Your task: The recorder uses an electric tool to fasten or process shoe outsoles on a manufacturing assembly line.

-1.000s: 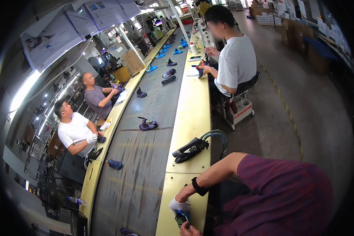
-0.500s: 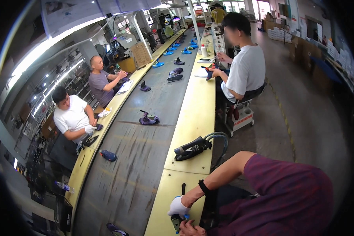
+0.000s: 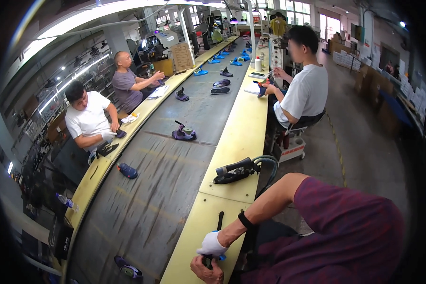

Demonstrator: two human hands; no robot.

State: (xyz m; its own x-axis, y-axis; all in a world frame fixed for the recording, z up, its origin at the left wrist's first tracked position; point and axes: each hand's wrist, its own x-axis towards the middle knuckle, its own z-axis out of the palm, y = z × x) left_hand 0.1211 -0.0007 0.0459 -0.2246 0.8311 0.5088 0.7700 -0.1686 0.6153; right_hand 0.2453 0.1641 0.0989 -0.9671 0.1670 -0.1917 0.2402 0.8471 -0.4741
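My right hand [image 3: 212, 243], in a white glove with a black band on the wrist, is closed on a small dark shoe [image 3: 207, 261] at the yellow bench edge [image 3: 187, 246]. My bare left hand [image 3: 206, 271] curls round the same shoe from the near side; its forearm is out of view. Fingers cover most of the shoe. Next to the glove a bright blue bit [image 3: 222, 257] shows. A slim black piece [image 3: 220, 220] sticks out beyond the glove; whether it is held or lies on the bench I cannot tell.
A black hand tool [image 3: 234, 171] with a grey hose lies farther up the bench. Purple shoes [image 3: 184, 132] and blue ones lie along the grey belt [image 3: 146, 208]. Across it, two people [image 3: 87, 116] handle shoes; another person [image 3: 303, 85] sits at right.
The view has shifted slightly. My left hand has come up round the shoe, hiding the green part that showed before. My gloved hand stays on it.
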